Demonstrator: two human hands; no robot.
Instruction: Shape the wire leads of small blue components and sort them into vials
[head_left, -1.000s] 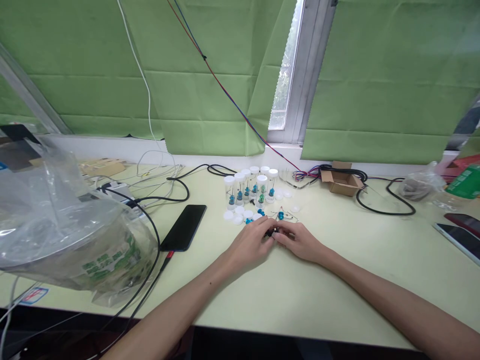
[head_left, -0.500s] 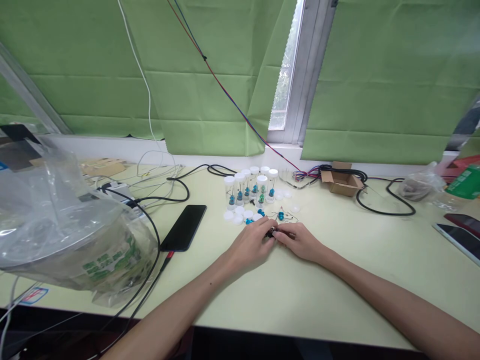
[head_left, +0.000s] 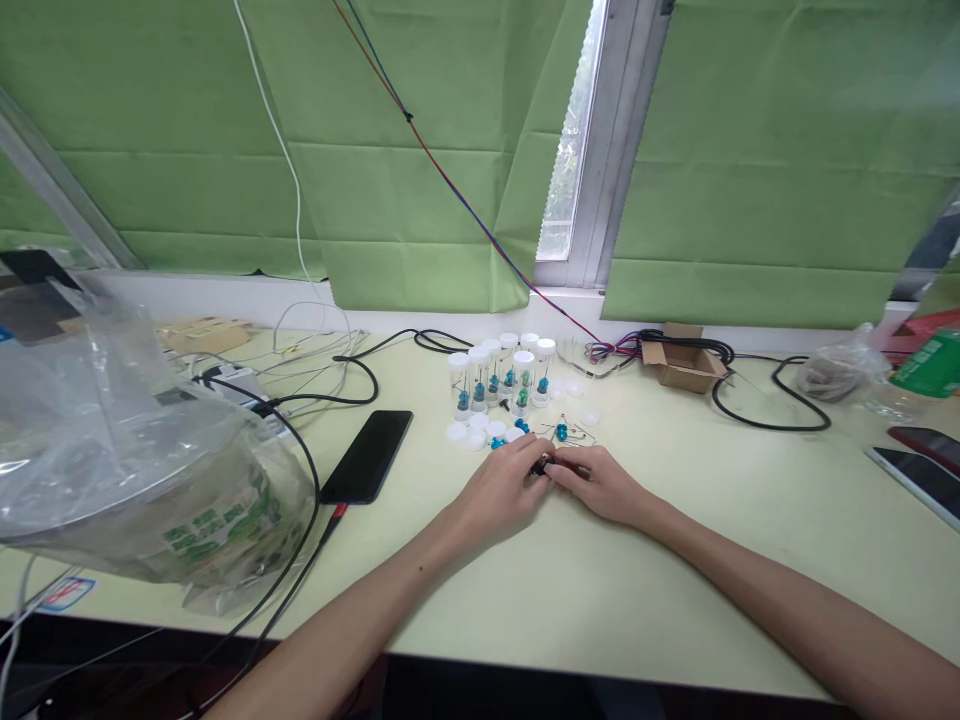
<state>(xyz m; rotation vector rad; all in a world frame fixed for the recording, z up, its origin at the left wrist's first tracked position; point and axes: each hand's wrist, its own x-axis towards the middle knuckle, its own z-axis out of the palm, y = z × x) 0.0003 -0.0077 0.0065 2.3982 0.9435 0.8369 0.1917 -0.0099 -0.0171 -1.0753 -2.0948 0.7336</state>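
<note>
My left hand (head_left: 517,478) and my right hand (head_left: 592,480) meet at the middle of the table, fingers closed on a small dark part (head_left: 541,466). Its kind is mostly hidden by the fingers. Just beyond them lie a blue piece with thin wires (head_left: 562,432), another blue piece (head_left: 522,425) and several white caps (head_left: 477,438). Behind these stand several clear capped vials (head_left: 480,378), upright, with blue or green pieces and thin dark stems inside. A small black piece (head_left: 504,405) lies among the vials.
A black phone (head_left: 369,456) with a cable lies left of my hands. Further left stands a large plastic-wrapped tub (head_left: 150,500). At the back right are an open cardboard box (head_left: 684,364) and black cables (head_left: 780,425). Another phone (head_left: 919,480) lies at the far right.
</note>
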